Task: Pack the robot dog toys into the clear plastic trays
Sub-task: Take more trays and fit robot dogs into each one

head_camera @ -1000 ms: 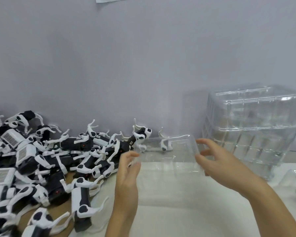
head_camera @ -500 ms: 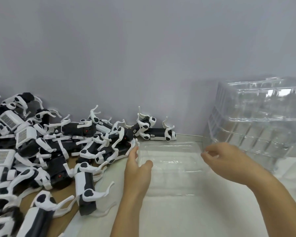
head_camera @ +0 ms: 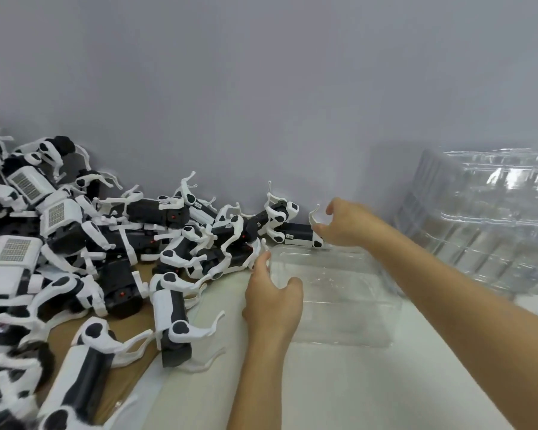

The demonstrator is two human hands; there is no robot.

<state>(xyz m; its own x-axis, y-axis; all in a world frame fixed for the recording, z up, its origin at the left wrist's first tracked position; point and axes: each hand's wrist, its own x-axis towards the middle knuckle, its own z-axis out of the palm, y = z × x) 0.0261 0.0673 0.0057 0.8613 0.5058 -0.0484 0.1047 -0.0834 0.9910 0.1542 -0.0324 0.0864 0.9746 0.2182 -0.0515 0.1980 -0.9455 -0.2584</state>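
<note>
1. A big pile of black and white robot dog toys [head_camera: 75, 259] lay on the left part of the counter [head_camera: 339, 395], from the left edge up to the wall [head_camera: 261, 88] at the back.
2. The left hand [head_camera: 272, 297] rested at the left rim of a clear plastic tray [head_camera: 339, 293]. Its thumb lay over the rim and its fingers were beside the wall of the tray, so the grip was holding the tray lightly.
3. The tray lay flat on the counter near the back edge, between the pile and the stack of trays, and it held no toy.
4. One robot dog toy [head_camera: 298, 234] lay just behind the tray, against the wall.
5. The right hand [head_camera: 348, 223] was at the end of this toy with curved fingers, the grip loose and not closed on it.
6. A tall stack of clear plastic trays [head_camera: 485, 218] stood at the right back corner of the counter.
</note>
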